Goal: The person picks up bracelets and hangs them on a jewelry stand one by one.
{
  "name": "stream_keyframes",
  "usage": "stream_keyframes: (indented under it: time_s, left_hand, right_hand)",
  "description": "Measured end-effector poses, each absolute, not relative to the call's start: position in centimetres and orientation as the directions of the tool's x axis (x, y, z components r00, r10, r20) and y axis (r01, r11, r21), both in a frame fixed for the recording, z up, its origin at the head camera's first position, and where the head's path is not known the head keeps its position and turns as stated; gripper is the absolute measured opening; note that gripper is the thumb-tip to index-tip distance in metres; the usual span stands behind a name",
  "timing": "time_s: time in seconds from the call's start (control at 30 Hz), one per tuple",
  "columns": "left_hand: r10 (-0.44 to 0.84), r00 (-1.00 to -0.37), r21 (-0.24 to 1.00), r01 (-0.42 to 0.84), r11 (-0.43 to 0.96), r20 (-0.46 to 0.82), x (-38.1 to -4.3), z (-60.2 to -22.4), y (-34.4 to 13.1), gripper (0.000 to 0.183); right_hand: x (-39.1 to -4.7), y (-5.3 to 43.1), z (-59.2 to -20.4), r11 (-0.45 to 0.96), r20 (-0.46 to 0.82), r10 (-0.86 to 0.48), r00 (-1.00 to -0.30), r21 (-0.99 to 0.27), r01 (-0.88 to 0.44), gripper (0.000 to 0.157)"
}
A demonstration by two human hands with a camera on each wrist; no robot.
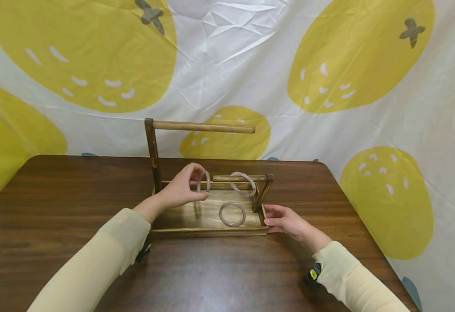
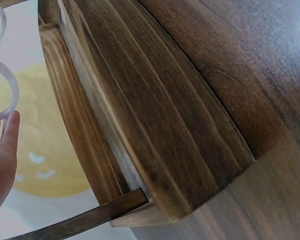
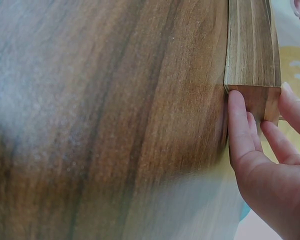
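My left hand (image 1: 181, 189) pinches a pale translucent bangle (image 1: 208, 181) between thumb and fingers, raised above a wooden bangle stand (image 1: 211, 232) with a tray base. A second bangle (image 1: 253, 186) hangs on the stand's short lower bar (image 1: 223, 178). Flat on the tray floor lies a third bangle (image 1: 221, 215). My right hand (image 1: 289, 223) holds the tray's right end, thumb at the rim and fingers against the end wall. In the left wrist view, fingertips touch the held bangle (image 2: 12, 90) at its lower edge; most of that hand is cut off.
A tall post (image 1: 152, 151) at the stand's left carries a long upper bar (image 1: 204, 126) bearing no bangle. The stand sits on a brown wooden table (image 1: 75, 199). Behind it hangs a white cloth (image 1: 231, 78) with yellow fruit prints.
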State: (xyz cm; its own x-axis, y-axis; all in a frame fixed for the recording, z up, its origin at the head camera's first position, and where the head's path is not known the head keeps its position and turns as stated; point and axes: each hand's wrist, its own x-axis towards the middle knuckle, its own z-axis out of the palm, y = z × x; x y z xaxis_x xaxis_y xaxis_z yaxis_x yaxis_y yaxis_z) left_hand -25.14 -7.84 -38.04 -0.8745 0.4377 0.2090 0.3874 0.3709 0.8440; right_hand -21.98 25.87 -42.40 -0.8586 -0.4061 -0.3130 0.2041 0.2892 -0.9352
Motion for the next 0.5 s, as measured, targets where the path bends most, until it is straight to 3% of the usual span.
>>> stream_keyframes:
  time_s: [0.5]
  left_hand:
    - [0.412, -0.879, 0.862, 0.389, 0.324, 0.242, -24.99, -37.65, -7.53, 0.058]
  right_hand:
    - [-21.98, 25.91, -42.42, 0.296, -0.313, -0.406, -0.859, -0.934, 0.200, 0.061]
